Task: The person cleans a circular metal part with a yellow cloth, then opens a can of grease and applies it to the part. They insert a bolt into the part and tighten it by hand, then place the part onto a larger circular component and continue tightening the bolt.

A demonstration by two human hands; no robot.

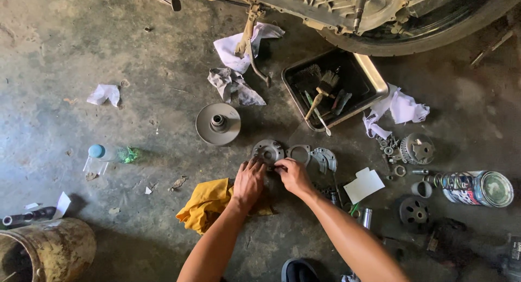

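I am resting my left hand (pixel 248 180) flat, fingers spread, on the floor beside the yellow rag (pixel 207 203), holding nothing. My right hand (pixel 293 174) is pinching the edge of the round metal hub (pixel 268 151), which is lying flat just beyond both hands. The metal tray (pixel 374 76) is sitting farther beyond the hub, nothing between.

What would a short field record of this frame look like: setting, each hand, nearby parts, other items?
setting: stained concrete floor beside a wheel
left hand: left hand rests flat on the floor, over a yellow rag
right hand: right hand fingertips at a round metal part
nearby parts: grey pulley disc, fan-shaped plate
other: metal tray with brushes, can, plastic bottle
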